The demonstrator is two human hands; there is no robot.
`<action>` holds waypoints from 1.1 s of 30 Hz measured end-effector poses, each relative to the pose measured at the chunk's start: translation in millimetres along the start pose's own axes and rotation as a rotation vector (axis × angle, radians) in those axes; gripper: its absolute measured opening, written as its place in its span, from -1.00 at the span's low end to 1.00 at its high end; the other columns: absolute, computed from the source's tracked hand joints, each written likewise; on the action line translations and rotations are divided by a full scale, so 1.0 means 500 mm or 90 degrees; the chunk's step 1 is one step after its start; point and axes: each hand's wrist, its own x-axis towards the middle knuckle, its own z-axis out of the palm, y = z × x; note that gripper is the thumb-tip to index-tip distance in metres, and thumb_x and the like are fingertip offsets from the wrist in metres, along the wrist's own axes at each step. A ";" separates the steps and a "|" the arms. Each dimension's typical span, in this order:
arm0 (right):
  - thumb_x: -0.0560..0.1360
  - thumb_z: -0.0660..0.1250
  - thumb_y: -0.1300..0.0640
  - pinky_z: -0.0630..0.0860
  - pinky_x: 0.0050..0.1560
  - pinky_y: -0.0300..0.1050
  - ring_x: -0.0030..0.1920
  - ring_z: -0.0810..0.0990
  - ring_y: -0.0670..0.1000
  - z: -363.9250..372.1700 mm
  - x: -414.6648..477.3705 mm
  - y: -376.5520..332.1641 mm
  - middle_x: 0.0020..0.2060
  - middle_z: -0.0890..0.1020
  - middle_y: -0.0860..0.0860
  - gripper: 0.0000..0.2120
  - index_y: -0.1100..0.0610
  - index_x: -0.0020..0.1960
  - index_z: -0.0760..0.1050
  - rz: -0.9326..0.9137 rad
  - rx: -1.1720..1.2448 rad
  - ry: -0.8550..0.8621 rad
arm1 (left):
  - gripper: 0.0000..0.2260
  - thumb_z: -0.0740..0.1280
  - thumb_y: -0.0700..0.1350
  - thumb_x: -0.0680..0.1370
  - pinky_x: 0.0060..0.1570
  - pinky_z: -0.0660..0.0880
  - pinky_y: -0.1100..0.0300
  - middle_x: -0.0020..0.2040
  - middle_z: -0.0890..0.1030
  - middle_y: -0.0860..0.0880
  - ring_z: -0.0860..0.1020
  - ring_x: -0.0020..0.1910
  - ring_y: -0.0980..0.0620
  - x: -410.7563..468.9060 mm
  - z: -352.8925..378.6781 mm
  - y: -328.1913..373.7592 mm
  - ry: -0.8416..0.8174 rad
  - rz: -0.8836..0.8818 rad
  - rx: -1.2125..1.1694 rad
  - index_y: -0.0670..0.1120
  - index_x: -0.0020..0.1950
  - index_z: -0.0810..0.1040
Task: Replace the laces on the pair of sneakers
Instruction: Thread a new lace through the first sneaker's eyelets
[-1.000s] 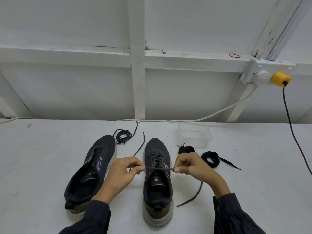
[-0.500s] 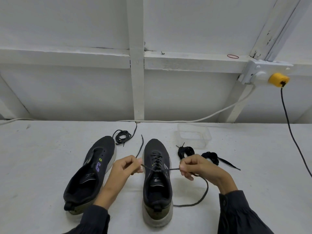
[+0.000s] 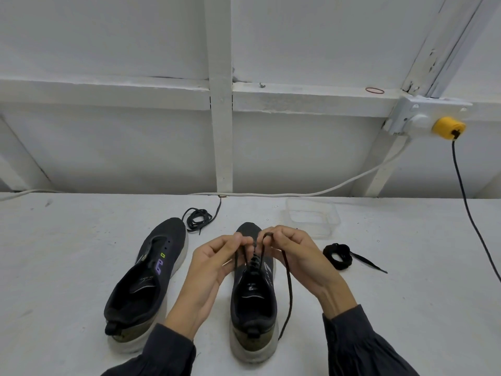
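The laced sneaker (image 3: pixel 253 346) stands on the table (image 3: pixel 406 294). Left hand (image 3: pixel 214 264) and right hand (image 3: pixel 295 256) each pinch its dark lace (image 3: pixel 289 283) above the tongue, probably starting the bow. The unlaced sneaker (image 3: pixel 146 289) beside it has bare eyelets, so roughly half remains. The fingers hide the crossing, and I cannot tell old from new between the loose lace (image 3: pixel 196 218) and the coiled lace (image 3: pixel 337 256).

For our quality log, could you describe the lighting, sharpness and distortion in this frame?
Head view: soft, even light, no glare; faint shadows beside the laced sneaker; wide-angle stretch toward the edges; left hand, right hand and lace look sharp.
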 end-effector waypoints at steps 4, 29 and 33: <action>0.51 0.36 0.01 0.53 -0.04 -0.08 -0.23 0.55 0.05 0.018 0.005 0.001 -0.18 0.61 0.06 -0.72 0.25 -0.09 0.61 -0.017 -0.001 0.058 | -0.74 0.39 0.15 0.42 -0.25 0.53 0.25 -0.23 0.57 -0.10 0.51 -0.33 0.07 0.001 0.015 -0.011 0.050 0.016 0.023 -0.04 -0.21 0.65; 0.30 0.55 0.39 0.58 -0.11 -0.18 -0.25 0.67 0.03 0.012 0.000 0.028 -0.08 0.68 0.07 -0.46 0.06 0.22 0.58 -0.012 -0.150 0.173 | -0.71 0.52 -0.03 0.27 -0.31 0.44 0.30 -0.17 0.70 -0.13 0.64 -0.26 0.05 0.013 -0.009 -0.043 0.080 0.010 0.082 -0.08 -0.06 0.66; 0.35 0.52 0.37 0.57 -0.06 -0.22 -0.21 0.66 -0.04 0.013 0.000 0.019 0.02 0.70 0.01 -0.54 0.09 0.21 0.63 -0.030 -0.232 0.124 | -0.79 0.52 -0.01 0.30 -0.33 0.41 0.32 -0.23 0.69 -0.11 0.61 -0.28 0.08 0.016 -0.015 -0.040 0.053 0.000 0.111 -0.04 -0.11 0.69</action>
